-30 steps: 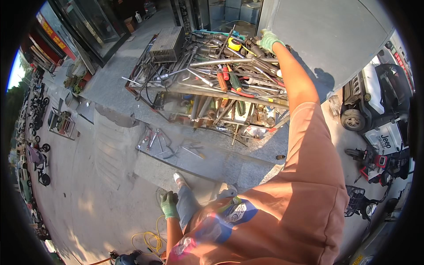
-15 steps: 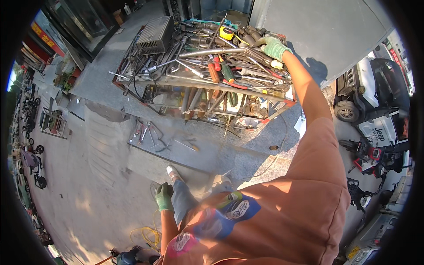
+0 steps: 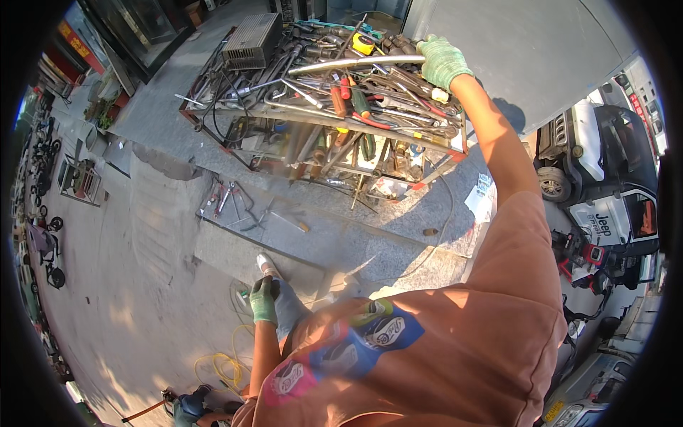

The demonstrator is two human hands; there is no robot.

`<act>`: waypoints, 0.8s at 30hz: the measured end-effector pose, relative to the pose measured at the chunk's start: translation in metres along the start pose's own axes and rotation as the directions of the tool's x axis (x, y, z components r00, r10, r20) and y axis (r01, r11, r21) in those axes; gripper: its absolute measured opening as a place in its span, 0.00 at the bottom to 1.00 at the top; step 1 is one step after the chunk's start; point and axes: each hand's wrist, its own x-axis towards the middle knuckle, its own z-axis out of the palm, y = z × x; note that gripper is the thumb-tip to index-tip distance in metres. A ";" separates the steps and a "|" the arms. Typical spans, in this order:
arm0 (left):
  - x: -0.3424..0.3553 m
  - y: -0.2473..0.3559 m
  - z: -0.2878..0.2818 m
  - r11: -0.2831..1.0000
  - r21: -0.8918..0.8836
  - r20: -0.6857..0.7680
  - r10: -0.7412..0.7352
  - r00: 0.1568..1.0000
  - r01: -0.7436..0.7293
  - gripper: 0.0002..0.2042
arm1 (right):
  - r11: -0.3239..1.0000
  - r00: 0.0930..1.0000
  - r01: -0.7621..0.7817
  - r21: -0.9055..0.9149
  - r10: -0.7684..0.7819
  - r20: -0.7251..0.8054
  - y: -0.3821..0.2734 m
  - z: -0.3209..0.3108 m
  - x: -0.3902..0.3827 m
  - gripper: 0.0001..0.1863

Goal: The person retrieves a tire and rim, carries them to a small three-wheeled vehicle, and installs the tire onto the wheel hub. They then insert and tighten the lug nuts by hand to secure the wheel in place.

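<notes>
My right hand (image 3: 445, 62), in a pale green knit glove, is closed round the right end of a long silver metal bar (image 3: 356, 62). The bar lies nearly level over a heap of hand tools on the upper shelf of a metal rack (image 3: 320, 122). Close to it are a yellow tape measure (image 3: 363, 44) and several screwdrivers, one with an orange handle (image 3: 338, 102). Down by my leg, my left hand (image 3: 263, 300), gloved alike, has its fingers curled in. Whatever it may hold is hidden.
A finned metal box (image 3: 252, 41) rests on the rack's left end. More tools fill the lower shelf. Pliers and wrenches (image 3: 231, 201) lie on the step below. A grey panel (image 3: 526, 43) stands behind at the right; a yellow hose (image 3: 226, 370) coils on the ground.
My right hand has closed on the bar's right end, and the bar has risen slightly off the heap. The left hand stays low by my leg. The view has shifted a little.
</notes>
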 end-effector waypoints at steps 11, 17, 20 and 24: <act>-0.002 -0.007 -0.002 0.998 -0.025 -0.025 -0.066 0.998 0.065 0.09 | 0.969 0.975 -0.204 0.141 0.189 0.114 -0.024 0.076 -0.051 0.11; 0.014 -0.028 0.002 0.998 -0.033 0.016 -0.044 0.999 0.044 0.08 | 0.967 0.954 -0.212 0.143 0.173 0.246 -0.038 0.063 -0.039 0.14; 0.004 -0.023 0.013 0.999 0.010 0.039 -0.042 0.998 0.042 0.09 | 0.973 0.901 -0.191 0.133 0.120 0.417 -0.033 0.052 -0.032 0.22; -0.002 -0.025 0.009 1.000 -0.009 0.046 -0.028 0.999 0.028 0.09 | 0.953 0.907 -0.210 0.220 0.106 0.408 -0.017 0.068 -0.024 0.24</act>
